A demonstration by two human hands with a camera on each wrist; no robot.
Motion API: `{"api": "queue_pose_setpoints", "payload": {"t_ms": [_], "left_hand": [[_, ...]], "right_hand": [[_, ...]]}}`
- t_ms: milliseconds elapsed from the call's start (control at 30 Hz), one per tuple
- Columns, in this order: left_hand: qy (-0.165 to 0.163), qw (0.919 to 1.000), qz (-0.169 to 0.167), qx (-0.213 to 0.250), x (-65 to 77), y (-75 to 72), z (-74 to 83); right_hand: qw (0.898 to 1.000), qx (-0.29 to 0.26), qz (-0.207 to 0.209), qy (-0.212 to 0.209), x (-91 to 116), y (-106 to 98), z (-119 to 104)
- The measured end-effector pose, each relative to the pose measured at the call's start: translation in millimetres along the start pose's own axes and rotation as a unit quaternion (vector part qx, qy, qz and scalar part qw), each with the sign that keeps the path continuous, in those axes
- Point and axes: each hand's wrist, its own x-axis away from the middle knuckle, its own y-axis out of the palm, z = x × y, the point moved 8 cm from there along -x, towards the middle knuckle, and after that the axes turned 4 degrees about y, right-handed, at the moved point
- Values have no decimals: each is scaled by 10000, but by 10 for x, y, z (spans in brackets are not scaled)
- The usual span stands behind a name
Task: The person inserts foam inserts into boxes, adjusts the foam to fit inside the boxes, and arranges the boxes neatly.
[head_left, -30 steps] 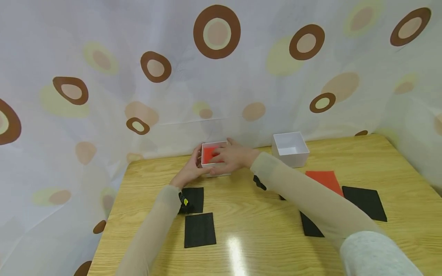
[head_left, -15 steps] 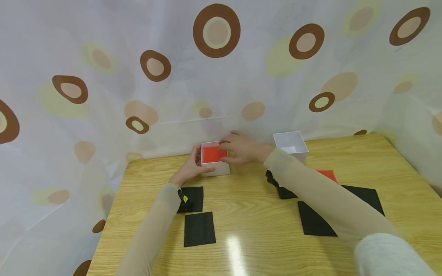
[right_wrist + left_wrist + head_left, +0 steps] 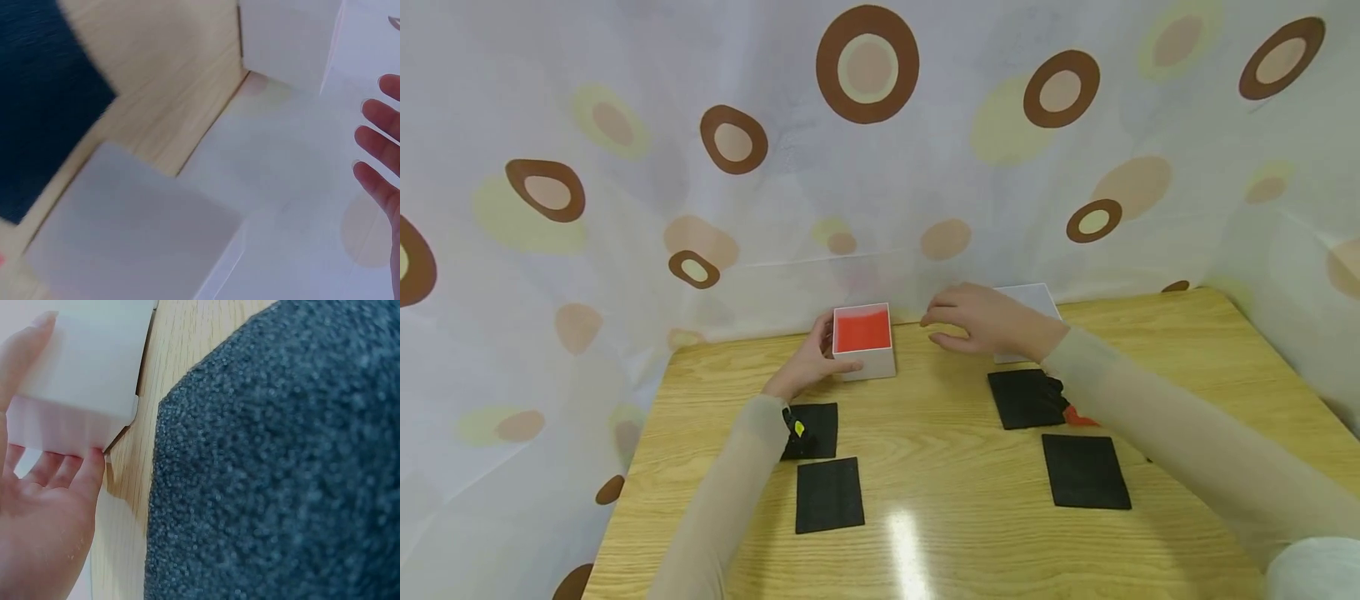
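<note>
A white open-topped box (image 3: pixel 871 364) stands at the back of the table, with a flat red piece (image 3: pixel 862 332) lying inside it. My left hand (image 3: pixel 807 363) holds this box at its left side, thumb on the front wall and fingers on the left wall. The left wrist view shows the same hand (image 3: pixel 50 515) against the box's white walls (image 3: pixel 94 362). To the right of the box, my right hand (image 3: pixel 988 320) is raised, fingers loosely spread, touching nothing. It partly covers a second white box (image 3: pixel 1033 297). In the right wrist view, its fingers (image 3: pixel 381 150) hold nothing.
Black squares lie on the wooden table (image 3: pixel 940 467): one (image 3: pixel 830 495) at front left, one (image 3: pixel 822 429) beneath the left wrist, one (image 3: pixel 1021 400) and another (image 3: pixel 1086 472) at right. A red piece (image 3: pixel 1081 418) shows beside my right sleeve. A patterned curtain (image 3: pixel 775 233) borders the back.
My right hand has come out of the left box and moved right, toward the second box, leaving the red piece inside. My left hand has stayed on the box.
</note>
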Motion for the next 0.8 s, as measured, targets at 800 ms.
{"api": "queue_pose_setpoints", "payload": {"t_ms": [800], "left_hand": [[60,9998,-129,151,-2,-9,0]], "right_hand": [[9969,324,603,395,1469,-240,219]]}}
